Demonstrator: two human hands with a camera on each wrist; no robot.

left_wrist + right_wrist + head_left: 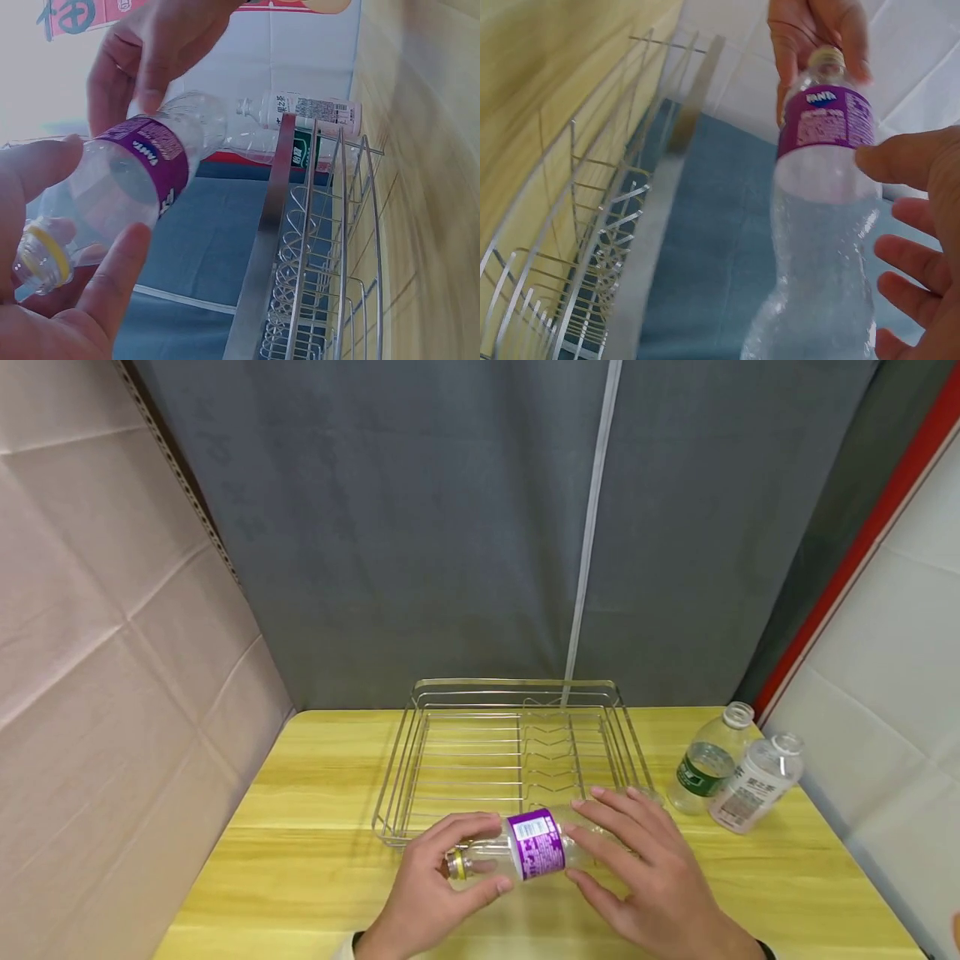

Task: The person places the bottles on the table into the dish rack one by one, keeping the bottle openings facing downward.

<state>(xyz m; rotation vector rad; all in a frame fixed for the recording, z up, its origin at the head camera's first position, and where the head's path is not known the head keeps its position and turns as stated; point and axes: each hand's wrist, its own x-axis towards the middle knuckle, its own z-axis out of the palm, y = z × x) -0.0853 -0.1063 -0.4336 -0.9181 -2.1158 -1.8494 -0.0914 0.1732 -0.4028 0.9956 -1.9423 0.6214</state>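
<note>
An uncapped clear plastic Fanta bottle [537, 843] with a purple label lies sideways in the air over the front of the wire rack [468, 777]. Around its neck end, which has a yellow ring, my left hand [431, 881] grips with thumb and fingers. My right hand [651, 868] is at the bottle's base half, fingers spread and fairly straight. In the right wrist view its thumb [900, 159] reaches the label's edge, while the other fingers lie beside the clear body [821, 247]. The bottle's base is partly hidden by the right hand in the head view.
Right of the rack stand two more uncapped plastic bottles, one with a green label [699, 770] and one with a pale label [753, 785]. The yellow wood-grain table [300, 827] meets a grey curtain [450, 527] behind and light cloth walls at both sides.
</note>
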